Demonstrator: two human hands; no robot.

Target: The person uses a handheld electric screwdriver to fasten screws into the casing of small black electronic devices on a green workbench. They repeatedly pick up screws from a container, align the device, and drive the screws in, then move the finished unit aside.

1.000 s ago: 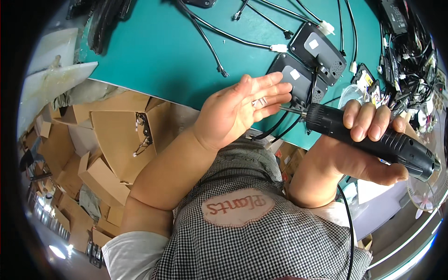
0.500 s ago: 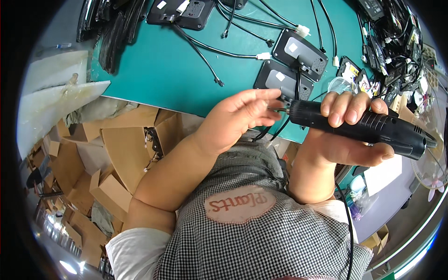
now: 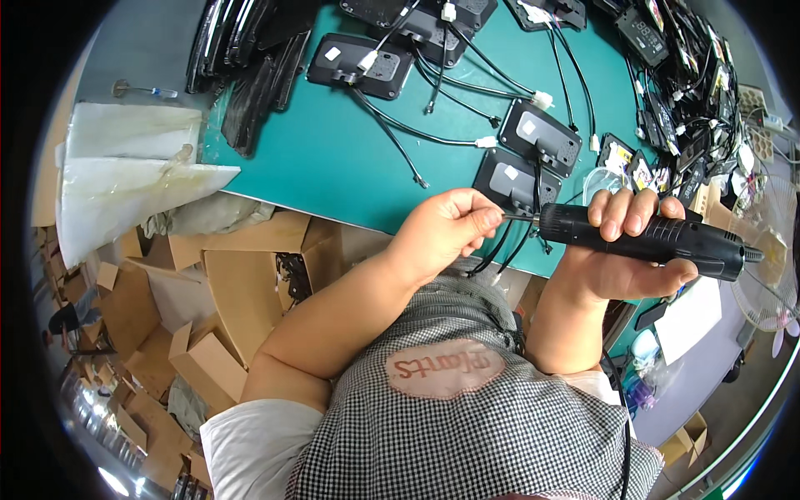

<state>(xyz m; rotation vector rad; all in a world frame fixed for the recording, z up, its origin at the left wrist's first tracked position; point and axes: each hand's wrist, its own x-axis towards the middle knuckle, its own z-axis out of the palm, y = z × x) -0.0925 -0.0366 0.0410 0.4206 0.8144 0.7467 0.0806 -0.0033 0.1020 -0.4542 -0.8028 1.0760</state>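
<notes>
My right hand [image 3: 618,273] is wrapped round a black corded electric screwdriver [image 3: 700,247], held level above the table's near edge with its bit pointing left. At the bit's tip, the thumb and fingers of my left hand [image 3: 442,232] are pinched together. Whatever lies between those fingertips is too small or hidden to make out. Just beyond the hands, a black flat device housing [image 3: 510,177] with a white label and a cable lies on the green table [image 3: 350,158]. A second such housing [image 3: 540,135] rests against its far side.
More housings [image 3: 360,67] with cables lie farther back. Black curved parts [image 3: 258,108] are stacked at the far left, and a pile of wired units [image 3: 667,100] crowds the right. Open cardboard boxes [image 3: 242,283] stand below on the left. A fan [image 3: 762,283] is at the right.
My left hand's fingers, spread near the bit before, have closed into a pinch at its tip. The table and its contents appear shifted slightly right and down on the left side.
</notes>
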